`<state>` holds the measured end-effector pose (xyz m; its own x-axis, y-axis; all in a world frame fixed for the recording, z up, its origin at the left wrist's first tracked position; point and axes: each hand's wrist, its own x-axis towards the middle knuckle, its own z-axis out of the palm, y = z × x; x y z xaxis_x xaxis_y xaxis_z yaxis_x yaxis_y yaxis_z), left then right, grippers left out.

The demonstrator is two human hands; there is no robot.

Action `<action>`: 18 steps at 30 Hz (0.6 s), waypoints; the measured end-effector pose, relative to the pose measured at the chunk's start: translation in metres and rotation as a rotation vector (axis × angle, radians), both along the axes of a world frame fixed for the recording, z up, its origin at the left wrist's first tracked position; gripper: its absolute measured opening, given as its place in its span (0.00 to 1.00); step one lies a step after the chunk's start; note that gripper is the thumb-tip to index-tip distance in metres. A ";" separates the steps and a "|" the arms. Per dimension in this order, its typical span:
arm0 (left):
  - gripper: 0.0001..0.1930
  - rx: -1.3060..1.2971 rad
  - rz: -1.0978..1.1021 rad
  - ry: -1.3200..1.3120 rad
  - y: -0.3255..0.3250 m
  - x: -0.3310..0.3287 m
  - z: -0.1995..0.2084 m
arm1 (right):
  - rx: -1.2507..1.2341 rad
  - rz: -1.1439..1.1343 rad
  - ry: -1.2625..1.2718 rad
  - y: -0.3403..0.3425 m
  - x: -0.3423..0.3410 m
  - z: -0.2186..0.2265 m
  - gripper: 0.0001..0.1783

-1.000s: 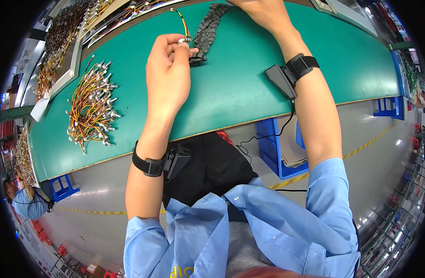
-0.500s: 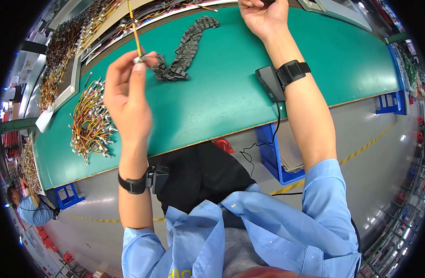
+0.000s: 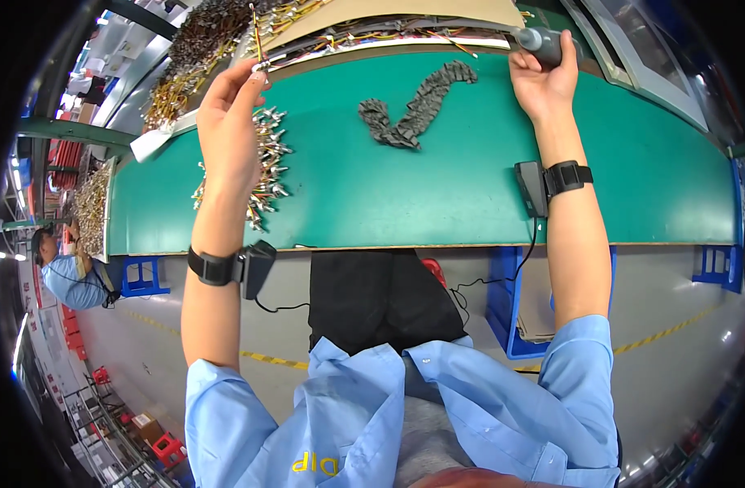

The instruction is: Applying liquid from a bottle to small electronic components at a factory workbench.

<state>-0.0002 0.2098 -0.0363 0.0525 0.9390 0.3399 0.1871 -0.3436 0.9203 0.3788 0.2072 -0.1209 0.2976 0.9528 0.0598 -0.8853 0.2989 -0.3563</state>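
My left hand (image 3: 230, 122) is raised over the left part of the green bench top (image 3: 437, 195) and pinches the plug end of a thin red-and-yellow wire lead (image 3: 256, 37) that runs up and away. Under that hand lies a pile of coloured wire leads with white connectors (image 3: 267, 159). My right hand (image 3: 543, 77) reaches to the far edge of the bench and grips a dark grey cylindrical tool (image 3: 543, 41). A dark grey strip of joined connectors (image 3: 417, 110) lies curled on the bench between my hands. Both wrists carry black straps with small boxes.
A long board with many wires laid on it (image 3: 372, 32) runs along the far edge. More wire bundles (image 3: 185, 57) fill trays at the far left. Blue bins (image 3: 519, 309) stand under the bench. Another person in blue (image 3: 67, 276) sits at the far left.
My left hand lifted the wire lead away from the grey strip and carried it left and up. My right hand stayed at the far edge and now holds the grey tool.
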 end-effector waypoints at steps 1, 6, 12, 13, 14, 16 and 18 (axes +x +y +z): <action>0.14 0.011 0.013 0.087 0.008 -0.006 0.006 | -0.047 -0.036 0.028 -0.002 -0.005 0.003 0.20; 0.14 0.125 -0.172 0.441 0.066 -0.020 0.028 | -0.212 -0.165 0.076 -0.005 -0.012 0.013 0.19; 0.13 0.453 -0.469 0.945 0.148 -0.023 0.033 | -0.168 -0.124 0.005 -0.002 -0.008 0.006 0.19; 0.12 0.527 -0.515 1.024 0.159 -0.021 0.032 | -0.173 -0.130 -0.006 -0.003 -0.009 0.008 0.19; 0.12 0.528 -0.522 1.024 0.168 -0.019 0.029 | -0.180 -0.135 -0.017 -0.003 -0.009 0.009 0.19; 0.13 0.545 -0.536 1.016 0.183 -0.017 0.018 | -0.180 -0.142 -0.020 -0.001 -0.008 0.008 0.19; 0.13 0.551 -0.546 1.011 0.196 -0.018 0.008 | -0.180 -0.146 -0.033 -0.001 -0.007 0.007 0.19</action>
